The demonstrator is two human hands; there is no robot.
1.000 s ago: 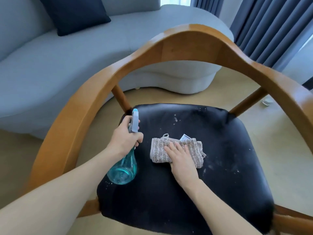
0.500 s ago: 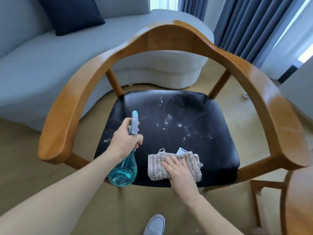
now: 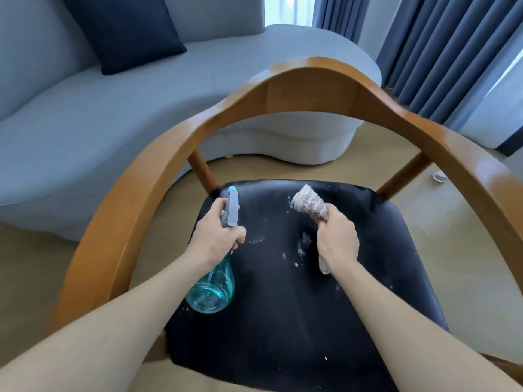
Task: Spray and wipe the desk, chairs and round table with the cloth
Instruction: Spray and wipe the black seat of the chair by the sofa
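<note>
The cloth (image 3: 311, 206) is bunched in your right hand (image 3: 336, 239), your fingers curled tight round its middle so one end fans out toward the back edge of the seat and the other end hangs below your wrist. It is held just over the right half of the chair seat (image 3: 283, 306); whether it touches the seat cannot be told. Your left hand (image 3: 215, 239) grips the neck of the spray bottle (image 3: 212, 290), fingers wrapped round the grey trigger head, the teal body tilted down toward the seat's left edge. Between your two hands the black seat is flecked with white droplets or specks, thickest near the middle and scattered toward the back edge. The curved wooden backrest (image 3: 308, 86) arches round the seat on slim posts. Beyond it a pale grey sofa (image 3: 113, 131) with a dark blue cushion (image 3: 121, 32) stands on the light wood floor (image 3: 28, 264), and blue-grey curtains (image 3: 441, 52) hang at the right.
</note>
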